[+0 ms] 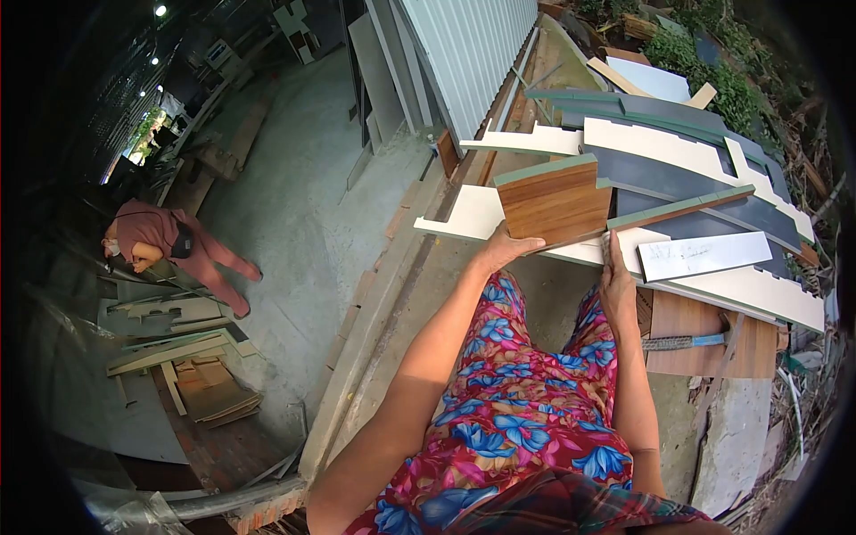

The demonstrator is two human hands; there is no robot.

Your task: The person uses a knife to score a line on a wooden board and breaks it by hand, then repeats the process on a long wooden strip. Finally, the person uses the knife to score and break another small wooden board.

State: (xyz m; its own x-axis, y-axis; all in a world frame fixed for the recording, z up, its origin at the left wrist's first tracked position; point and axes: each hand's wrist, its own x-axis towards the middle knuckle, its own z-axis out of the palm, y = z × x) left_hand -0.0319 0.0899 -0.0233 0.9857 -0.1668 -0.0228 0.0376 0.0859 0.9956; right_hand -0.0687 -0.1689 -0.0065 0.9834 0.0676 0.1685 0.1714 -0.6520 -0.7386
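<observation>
A wood-grain board (557, 207) with a green top edge is tilted up in front of me, over the stacked panels. My left hand (506, 250) grips its lower left corner, thumb along the bottom edge. At the lower right corner, my right hand (615, 275) is closed with its fingers pointing up along the board's edge. A narrow wood-grain strip with a green edge (682, 209) runs off to the right from those fingertips. Below the strip lies a white rectangular piece (704, 257) with faint marks. Under these are notched cream panels (740, 290) and dark grey panels (642, 165).
A tool with a blue shaft (709, 340) lies on a brown board (669, 361) at my right. A white corrugated metal sheet (473, 58) stands ahead. To the left, a person (174, 245) bends over by cut panels (178, 312) on the concrete floor (294, 187).
</observation>
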